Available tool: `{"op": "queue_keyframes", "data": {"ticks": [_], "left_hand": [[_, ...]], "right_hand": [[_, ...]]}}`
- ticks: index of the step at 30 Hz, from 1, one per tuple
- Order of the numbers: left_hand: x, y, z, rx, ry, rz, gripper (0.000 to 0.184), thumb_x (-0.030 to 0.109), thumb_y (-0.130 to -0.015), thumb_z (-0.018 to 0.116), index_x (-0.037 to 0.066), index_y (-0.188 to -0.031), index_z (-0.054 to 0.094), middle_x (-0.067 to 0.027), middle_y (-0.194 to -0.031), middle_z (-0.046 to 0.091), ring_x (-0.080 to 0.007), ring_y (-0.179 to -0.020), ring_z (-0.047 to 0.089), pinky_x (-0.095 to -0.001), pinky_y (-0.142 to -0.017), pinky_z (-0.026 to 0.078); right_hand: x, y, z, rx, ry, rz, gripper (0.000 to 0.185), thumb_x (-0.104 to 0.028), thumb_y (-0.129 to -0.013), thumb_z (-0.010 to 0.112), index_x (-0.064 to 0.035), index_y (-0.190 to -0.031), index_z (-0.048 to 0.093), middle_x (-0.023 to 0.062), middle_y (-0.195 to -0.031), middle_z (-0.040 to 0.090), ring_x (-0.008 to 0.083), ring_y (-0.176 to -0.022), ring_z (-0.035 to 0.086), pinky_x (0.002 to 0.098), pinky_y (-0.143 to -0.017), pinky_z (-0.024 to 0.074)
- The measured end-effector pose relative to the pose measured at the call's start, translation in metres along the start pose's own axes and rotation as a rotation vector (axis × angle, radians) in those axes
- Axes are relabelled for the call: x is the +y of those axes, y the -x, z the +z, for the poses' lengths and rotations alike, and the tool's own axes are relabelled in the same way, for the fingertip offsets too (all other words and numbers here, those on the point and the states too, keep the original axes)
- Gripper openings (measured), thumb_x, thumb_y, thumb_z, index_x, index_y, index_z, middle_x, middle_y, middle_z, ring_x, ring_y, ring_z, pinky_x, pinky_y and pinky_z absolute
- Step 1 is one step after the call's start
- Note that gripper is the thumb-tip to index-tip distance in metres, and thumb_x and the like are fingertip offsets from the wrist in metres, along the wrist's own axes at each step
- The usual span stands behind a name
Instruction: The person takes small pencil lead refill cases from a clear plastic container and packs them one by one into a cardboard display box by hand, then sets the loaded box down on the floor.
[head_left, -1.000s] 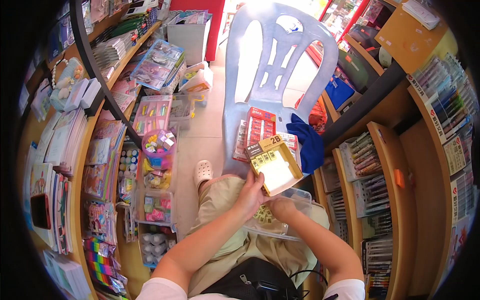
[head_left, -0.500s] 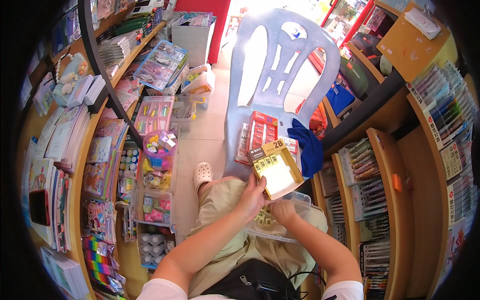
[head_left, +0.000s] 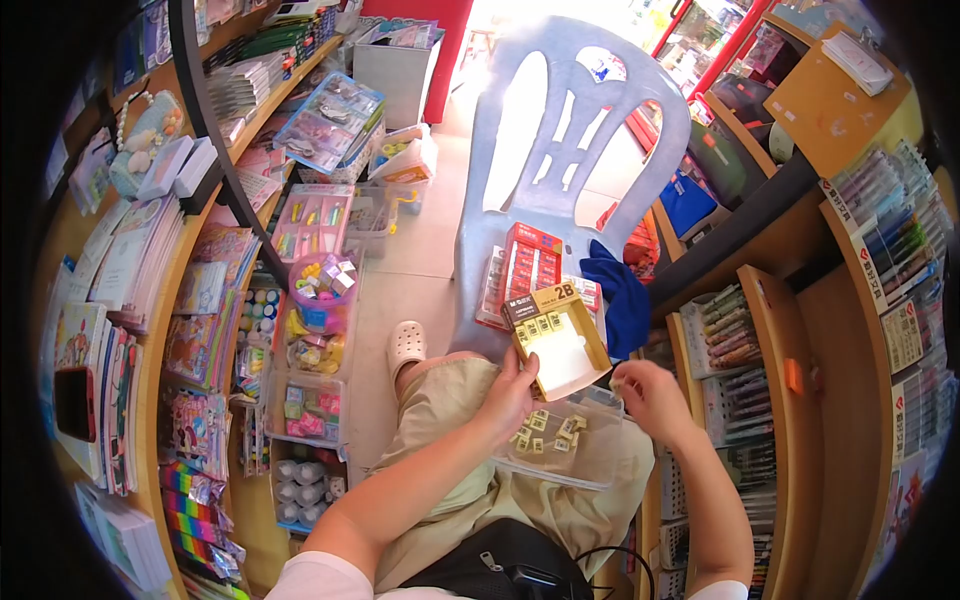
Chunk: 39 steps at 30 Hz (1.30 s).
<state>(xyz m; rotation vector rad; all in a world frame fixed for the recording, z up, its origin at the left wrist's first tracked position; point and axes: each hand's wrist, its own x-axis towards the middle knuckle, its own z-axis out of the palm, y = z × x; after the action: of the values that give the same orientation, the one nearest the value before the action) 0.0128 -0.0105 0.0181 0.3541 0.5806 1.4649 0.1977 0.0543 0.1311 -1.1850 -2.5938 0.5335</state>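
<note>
"So, where's the 2B eraser box [head_left: 572,365]?"

"Left hand [head_left: 507,400], fingers clamped on its edge, by the clear plastic tub [head_left: 598,445] of erasers [head_left: 537,444]."

"Right hand [head_left: 655,400]?"

"Beside the box, fingers together on something small and pale [head_left: 617,383]."

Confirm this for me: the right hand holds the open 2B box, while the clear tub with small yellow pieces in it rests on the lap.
Not quite. The head view shows the left hand holding the open 2B box, not the right hand. The clear tub with small yellow pieces in it does rest on the lap.
</note>
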Motion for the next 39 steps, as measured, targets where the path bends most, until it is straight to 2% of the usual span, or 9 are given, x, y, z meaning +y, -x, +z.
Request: {"op": "queue_keyframes", "data": {"ticks": [2,6,7,12,27,30,33,34,39], "left_hand": [[-0.001,0.0,0.001,-0.005,-0.001,-0.012,0.045,0.031,-0.098,0.036,0.019,-0.138,0.018,-0.0058,-0.137,0.036,-0.0245,-0.124,0.042,-0.0507,-0.092,0.046],[-0.005,-0.002,-0.002,-0.025,-0.018,-0.009,0.046,0.03,-0.098,0.037,0.019,-0.138,0.017,-0.0047,-0.136,0.036,-0.0244,-0.123,0.043,-0.0504,-0.091,0.046],[-0.005,-0.002,-0.002,-0.022,-0.023,-0.015,0.046,0.029,-0.098,0.038,0.019,-0.138,0.018,-0.0045,-0.136,0.036,-0.0242,-0.123,0.043,-0.0504,-0.091,0.046],[-0.009,-0.002,-0.008,-0.044,-0.037,0.006,0.047,0.029,-0.097,0.042,0.023,-0.137,0.018,-0.0036,-0.131,0.038,-0.0207,-0.115,0.048,-0.0449,-0.085,0.049],[-0.008,-0.002,-0.007,-0.032,-0.03,-0.055,0.046,0.027,-0.097,0.043,0.023,-0.137,0.02,-0.0029,-0.129,0.042,-0.0192,-0.114,0.049,-0.0447,-0.086,0.049],[-0.008,-0.001,-0.007,-0.033,-0.018,-0.046,0.046,0.029,-0.097,0.042,0.023,-0.138,0.02,-0.0034,-0.13,0.041,-0.0198,-0.115,0.049,-0.0446,-0.086,0.049],[-0.003,0.0,-0.003,-0.018,0.046,-0.033,0.047,0.03,-0.097,0.04,0.023,-0.138,0.018,-0.0046,-0.131,0.039,-0.0208,-0.117,0.048,-0.0444,-0.085,0.049],[-0.002,0.0,-0.003,-0.019,0.062,-0.023,0.047,0.03,-0.098,0.04,0.022,-0.138,0.018,-0.005,-0.132,0.039,-0.0212,-0.117,0.047,-0.0446,-0.085,0.049],[-0.002,-0.002,-0.005,-0.019,0.085,-0.014,0.046,0.028,-0.098,0.036,0.02,-0.139,0.017,-0.0058,-0.137,0.037,-0.025,-0.123,0.044,-0.0514,-0.094,0.043]], "right_hand": [[0.001,-0.009,-0.004,0.055,-0.206,0.105,0.014,0.004,-0.082,0.054,0.0013,-0.096,0.053,0.0076,-0.071,0.056,0.0111,-0.059,0.056,0.0267,-0.054,0.0462],[-0.001,-0.041,0.017,0.163,-0.324,0.186,0.013,-0.001,-0.078,0.059,0.0009,-0.089,0.051,0.0169,-0.071,0.061,0.029,-0.066,0.063,0.0352,-0.06,0.048],[0.005,-0.05,0.028,0.212,-0.147,0.078,0.008,0.001,-0.08,0.059,0.0021,-0.084,0.052,0.0127,-0.07,0.06,0.0181,-0.06,0.061,0.0306,-0.053,0.0475],[0.0,-0.079,0.063,0.385,0.039,-0.009,0.005,-0.002,-0.075,0.06,0.0021,-0.076,0.058,0.0194,-0.073,0.061,0.0361,-0.067,0.06,0.0379,-0.062,0.0482],[-0.007,-0.074,0.07,0.313,0.18,0.065,0.014,-0.006,-0.079,0.056,-0.0051,-0.09,0.064,0.0189,-0.078,0.062,0.0375,-0.07,0.061,0.0424,-0.063,0.0484],[-0.002,-0.068,0.065,0.437,0.155,-0.097,0.011,-0.005,-0.08,0.058,-0.0033,-0.09,0.063,0.0177,-0.074,0.063,0.0323,-0.064,0.063,0.0386,-0.059,0.0487],[0.009,-0.057,0.058,0.503,-0.065,0.015,0.006,-0.006,-0.079,0.059,-0.0043,-0.085,0.06,0.0149,-0.069,0.062,0.0287,-0.058,0.061,0.0337,-0.053,0.0474],[0.005,-0.05,0.051,0.534,-0.065,0.0,0.005,-0.003,-0.081,0.06,-0.0011,-0.085,0.061,0.0108,-0.065,0.061,0.0139,-0.051,0.057,0.0253,-0.05,0.044],[-0.011,-0.003,0.037,0.255,-0.161,0.046,0.003,-0.004,-0.078,0.06,-0.0028,-0.081,0.059,0.0101,-0.064,0.061,0.0177,-0.054,0.057,0.0282,-0.051,0.0444]]}}
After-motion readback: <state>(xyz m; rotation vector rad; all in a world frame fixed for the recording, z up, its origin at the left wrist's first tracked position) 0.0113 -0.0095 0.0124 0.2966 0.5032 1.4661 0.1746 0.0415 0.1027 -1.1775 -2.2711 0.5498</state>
